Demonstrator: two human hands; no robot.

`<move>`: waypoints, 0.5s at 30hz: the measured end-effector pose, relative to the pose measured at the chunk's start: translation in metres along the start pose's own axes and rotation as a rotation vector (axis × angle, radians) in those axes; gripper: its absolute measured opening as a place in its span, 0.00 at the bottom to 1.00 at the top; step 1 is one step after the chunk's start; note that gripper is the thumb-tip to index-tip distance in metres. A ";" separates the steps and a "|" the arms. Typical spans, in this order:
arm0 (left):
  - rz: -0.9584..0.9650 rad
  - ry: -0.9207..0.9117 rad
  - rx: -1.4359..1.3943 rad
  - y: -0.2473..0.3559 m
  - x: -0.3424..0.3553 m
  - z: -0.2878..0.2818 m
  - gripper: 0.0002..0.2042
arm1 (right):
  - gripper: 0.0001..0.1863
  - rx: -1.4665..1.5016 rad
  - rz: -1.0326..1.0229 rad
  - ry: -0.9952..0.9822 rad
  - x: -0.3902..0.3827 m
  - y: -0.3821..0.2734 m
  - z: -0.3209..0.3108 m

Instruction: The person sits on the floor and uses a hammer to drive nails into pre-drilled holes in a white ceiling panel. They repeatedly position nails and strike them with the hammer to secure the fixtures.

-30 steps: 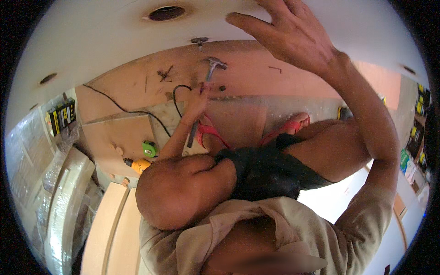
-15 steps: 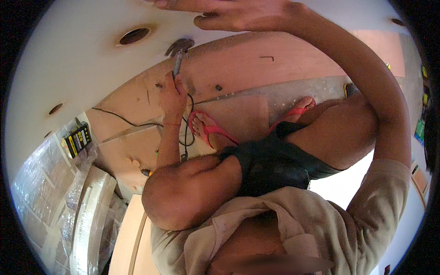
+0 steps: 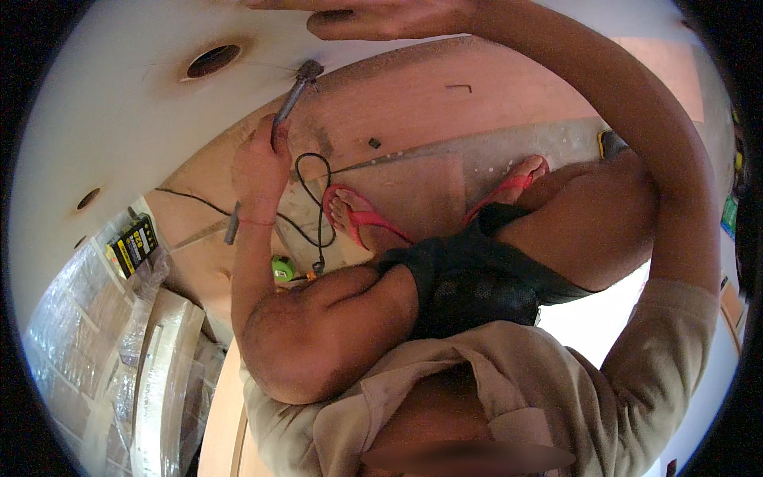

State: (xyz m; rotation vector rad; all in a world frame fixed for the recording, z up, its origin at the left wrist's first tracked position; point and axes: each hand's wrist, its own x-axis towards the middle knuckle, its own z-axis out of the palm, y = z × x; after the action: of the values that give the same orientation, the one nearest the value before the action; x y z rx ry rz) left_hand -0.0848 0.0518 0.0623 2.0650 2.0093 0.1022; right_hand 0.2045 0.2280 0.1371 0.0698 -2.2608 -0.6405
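My left hand (image 3: 262,167) is closed round the grey handle of a hammer (image 3: 294,98). The hammer's dark head is up at the lower edge of a white panel (image 3: 143,119); whether it touches the panel I cannot tell. Below my wrist the butt of the handle sticks out. My right hand (image 3: 389,19) lies against the panel at the top of the view with its fingers stretched out, partly cut off by the frame edge. Round holes with brown-stained rims (image 3: 213,61) are cut in the panel.
A black cord (image 3: 298,226) loops on the floor beside my sandalled foot (image 3: 358,219). Near my left knee lies a green round tool (image 3: 282,269). A hex key (image 3: 458,87) and a small dark block (image 3: 374,143) lie on the brown boards. Plastic-wrapped boxes (image 3: 71,342) stand at the left.
My left hand has shifted left with the hammer, and the handle now slants more. The hammer head, blurred before, is sharper. My right hand has slid slightly left and up.
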 end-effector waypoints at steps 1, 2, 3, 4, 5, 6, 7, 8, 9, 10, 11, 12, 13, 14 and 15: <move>-0.035 -0.050 0.019 0.000 0.001 -0.007 0.14 | 0.10 0.009 0.007 -0.013 -0.001 0.000 0.001; 0.007 -0.038 0.021 0.004 0.002 -0.012 0.14 | 0.10 0.024 0.016 -0.022 -0.001 0.000 0.002; 0.049 -0.003 0.030 0.010 0.004 -0.016 0.13 | 0.10 0.033 0.022 -0.031 -0.001 0.000 0.003; 0.119 0.035 0.034 0.016 0.007 -0.021 0.13 | 0.10 0.006 0.006 -0.073 -0.002 0.000 0.002; 0.127 -0.001 0.069 0.020 0.013 -0.027 0.13 | 0.10 -0.023 -0.010 -0.117 -0.004 0.002 -0.001; 0.162 -0.031 0.098 0.023 0.022 -0.033 0.14 | 0.10 -0.053 -0.026 -0.161 -0.005 0.002 -0.004; 0.148 -0.108 0.140 0.027 0.028 -0.037 0.14 | 0.10 -0.047 -0.025 -0.161 -0.005 0.002 -0.004; 0.192 -0.101 0.187 0.029 0.033 -0.042 0.14 | 0.10 -0.046 -0.025 -0.164 -0.005 0.002 -0.005; 0.182 -0.144 0.245 0.030 0.039 -0.048 0.15 | 0.10 -0.042 -0.023 -0.167 -0.005 0.002 -0.006; 0.169 -0.169 0.305 0.031 0.042 -0.051 0.16 | 0.10 -0.052 -0.022 -0.147 -0.004 0.002 -0.006; 0.219 -0.157 0.268 0.033 0.044 -0.054 0.16 | 0.10 -0.062 -0.022 -0.124 -0.004 0.002 -0.006; 0.275 -0.113 0.235 0.035 0.048 -0.056 0.17 | 0.10 -0.077 -0.023 -0.098 -0.003 0.002 -0.005; 0.336 -0.085 0.205 0.037 0.050 -0.058 0.17 | 0.10 -0.066 -0.019 -0.088 -0.002 0.001 -0.004; 0.318 -0.124 0.278 0.040 0.053 -0.059 0.17 | 0.10 -0.060 -0.018 -0.078 -0.002 0.001 -0.003; 0.310 -0.170 0.352 0.043 0.057 -0.060 0.17 | 0.10 -0.058 -0.019 -0.068 -0.002 0.002 -0.002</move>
State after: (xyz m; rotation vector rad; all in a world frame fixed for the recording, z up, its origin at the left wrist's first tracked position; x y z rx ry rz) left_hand -0.0545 0.1160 0.1226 2.4907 1.6890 -0.3842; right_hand 0.2079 0.2288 0.1378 0.0410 -2.3077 -0.7285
